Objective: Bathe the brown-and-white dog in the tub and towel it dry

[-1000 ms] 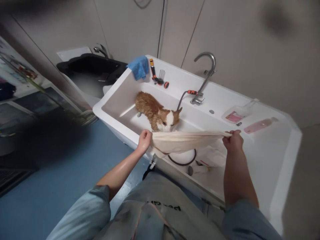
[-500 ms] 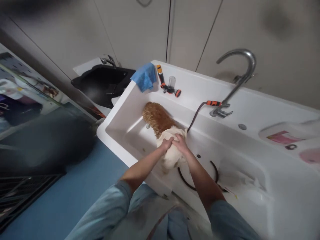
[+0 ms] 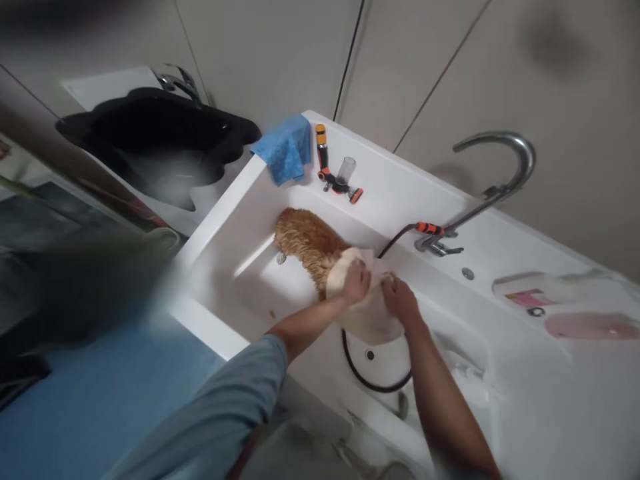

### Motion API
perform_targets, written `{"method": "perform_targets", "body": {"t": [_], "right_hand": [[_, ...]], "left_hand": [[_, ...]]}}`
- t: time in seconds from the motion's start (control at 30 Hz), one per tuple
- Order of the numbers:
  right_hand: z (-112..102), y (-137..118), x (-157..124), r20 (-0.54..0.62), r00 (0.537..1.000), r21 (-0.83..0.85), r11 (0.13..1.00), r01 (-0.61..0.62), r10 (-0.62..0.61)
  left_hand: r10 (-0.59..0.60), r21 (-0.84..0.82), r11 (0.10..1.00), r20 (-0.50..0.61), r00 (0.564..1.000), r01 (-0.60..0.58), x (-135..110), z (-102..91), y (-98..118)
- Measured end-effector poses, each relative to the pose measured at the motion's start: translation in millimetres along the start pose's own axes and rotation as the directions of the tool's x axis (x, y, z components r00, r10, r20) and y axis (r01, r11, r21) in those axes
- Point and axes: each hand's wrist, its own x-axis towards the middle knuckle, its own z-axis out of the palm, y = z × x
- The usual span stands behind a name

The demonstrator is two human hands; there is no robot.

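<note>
A wet orange-furred animal, its kind not clear, stands in the white tub; a cream towel covers its near end. My left hand is closed on the towel, over the animal's body. To the right, my right hand pinches the towel's edge. The towel hangs between and below both hands and hides the part of the animal under it. A dark hose curves on the tub floor below the towel, near a round drain.
A blue cloth drapes over the tub's far left corner, beside an orange-and-black sprayer. A curved metal faucet rises from the back ledge. At right lie a bottle with a pink label and a pink object. A black basin stands left.
My hands have moved apart. The right hand has gone to the right, drawing the towel's edge with it. The towel now spreads to the right, and the view has shifted.
</note>
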Motion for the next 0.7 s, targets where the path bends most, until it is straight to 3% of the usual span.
{"method": "perform_targets", "body": {"t": [0.03,0.1,0.17,0.23,0.3,0.33,0.4,0.43,0.5,0.57,0.63,0.7], "right_hand": [[-8,-2,5,0.022,1.000,-0.049,0.999,0.009,-0.008],[-22,-9,17,0.021,0.995,-0.169,0.981,0.095,-0.093],[-28,-23,34,0.022,0.986,-0.275,0.947,0.167,-0.167],[-21,-46,56,0.042,0.998,-0.362,0.931,0.053,-0.041],[3,-78,82,0.090,0.983,-0.455,0.885,-0.099,0.157],[21,-95,93,0.141,0.971,-0.489,0.866,-0.104,0.195],[64,-129,111,0.275,0.960,-0.450,0.890,0.073,0.061],[85,-144,117,0.279,0.960,-0.404,0.905,0.135,-0.019],[118,-165,125,0.195,0.966,-0.327,0.917,0.229,-0.172],[133,-174,132,0.097,0.981,-0.300,0.935,0.189,-0.167],[136,-177,140,0.024,0.999,-0.281,0.960,-0.023,0.031],[135,-179,147,-0.001,0.983,-0.253,0.951,-0.178,0.183]], "left_hand": [[0.133,-0.037,0.991,0.058,0.989,-0.131,2,2.7,-2],[0.229,-0.053,0.973,0.105,0.968,-0.224,11,-0.3,-10],[0.128,0.016,0.991,0.078,0.989,-0.130,26,-11.2,-19],[-0.033,0.107,0.994,0.011,0.999,0.032,43,-26.8,-30],[-0.143,0.183,0.972,-0.055,0.988,0.150,60,-49.2,-45],[-0.171,0.213,0.960,-0.080,0.982,0.184,70,-64.5,-55],[-0.194,0.261,0.938,-0.147,0.970,0.227,93,-104.2,-79],[-0.218,0.275,0.924,-0.191,0.957,0.265,106,-127.0,-93],[-0.216,0.276,0.912,-0.309,0.926,0.305,132,-169.1,-121],[-0.166,0.245,0.934,-0.344,0.924,0.259,146,-191.8,-142],[-0.127,0.168,0.966,-0.353,0.927,0.196,136,-183.6,-153],[-0.122,0.069,0.987,-0.291,0.949,0.148,103,-147.1,-153]]}}
